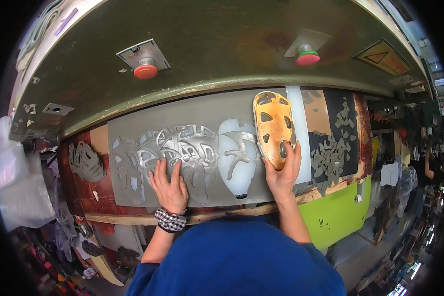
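Note:
A grey sheet [155, 116] lies along the press bed, with sole-shaped cuts and loose cut-outs in its left and middle part. On those cut pieces rests my left hand [170, 187], its fingers apart and nothing held in them. My right hand [285, 172] grips the near end of a sole-shaped cutting die [274, 126], yellow-orange with several openings. The die sits at the sheet's right end. Between the hands, a foot-shaped hole shows the white board [237, 182] beneath, with a thin grey strip [239, 145] across it.
Small grey scraps [330, 158] are heaped at the right. Stacked grey cut pieces [86, 162] lie at the left. A green press head [222, 44] with two red buttons [146, 69] overhangs the far side. A wooden rail [133, 218] edges the near side; a lime-green panel [330, 217] lies beyond it.

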`<state>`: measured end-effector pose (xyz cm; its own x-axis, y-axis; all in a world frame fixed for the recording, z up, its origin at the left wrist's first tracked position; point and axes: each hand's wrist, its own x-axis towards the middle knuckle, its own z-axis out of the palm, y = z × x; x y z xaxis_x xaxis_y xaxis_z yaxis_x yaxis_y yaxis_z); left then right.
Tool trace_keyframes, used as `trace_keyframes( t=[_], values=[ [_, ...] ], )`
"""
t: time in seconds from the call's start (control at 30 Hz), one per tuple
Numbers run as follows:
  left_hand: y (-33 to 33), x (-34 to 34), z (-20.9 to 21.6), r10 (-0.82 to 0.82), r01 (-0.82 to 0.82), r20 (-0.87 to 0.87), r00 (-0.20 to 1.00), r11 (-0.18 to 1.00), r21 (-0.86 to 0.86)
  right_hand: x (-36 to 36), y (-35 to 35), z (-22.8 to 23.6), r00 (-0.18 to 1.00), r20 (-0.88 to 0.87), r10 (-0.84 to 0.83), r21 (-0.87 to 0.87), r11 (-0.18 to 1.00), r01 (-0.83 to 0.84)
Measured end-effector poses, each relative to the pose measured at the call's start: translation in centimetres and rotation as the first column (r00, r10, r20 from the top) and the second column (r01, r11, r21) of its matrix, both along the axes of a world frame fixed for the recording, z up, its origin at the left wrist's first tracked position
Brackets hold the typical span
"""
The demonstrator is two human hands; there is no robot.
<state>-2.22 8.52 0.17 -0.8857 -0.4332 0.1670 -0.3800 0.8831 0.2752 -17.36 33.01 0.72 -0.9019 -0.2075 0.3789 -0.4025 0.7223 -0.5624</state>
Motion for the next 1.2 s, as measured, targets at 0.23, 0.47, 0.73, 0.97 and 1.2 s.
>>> trace_keyframes(
  t=[0.23,0.47,0.73,0.97,1.2],
  values=[
    [-0.5,-1.0,1.0,-0.005,0.005,0.018,1.0,1.0,0.018,1.1,-1.4,0.4,0.997,0.005,-0.072,-0.004,0.997,0.072],
    [-1.4,-1.6,1.5,-0.017,0.013,0.051,0.999,0.997,0.07,0.1,-0.9,0.5,0.998,0.015,-0.066,0.046,0.997,0.065],
    [-2.4,-2.9,2.2,-0.048,0.041,0.075,0.996,0.995,0.091,-0.8,-2.3,0.5,0.993,-0.003,-0.12,0.053,0.991,0.12],
    [-3.3,-4.3,2.3,-0.018,0.014,0.025,1.0,0.992,0.127,-2.6,-2.1,1.1,0.985,0.155,-0.071,0.085,0.995,0.059],
    [-5.8,-5.6,0.9,-0.14,0.196,-0.359,0.923,0.972,0.127,-4.9,-1.8,4.0,0.972,0.194,-0.131,-0.235,0.956,0.175]
  ],
)
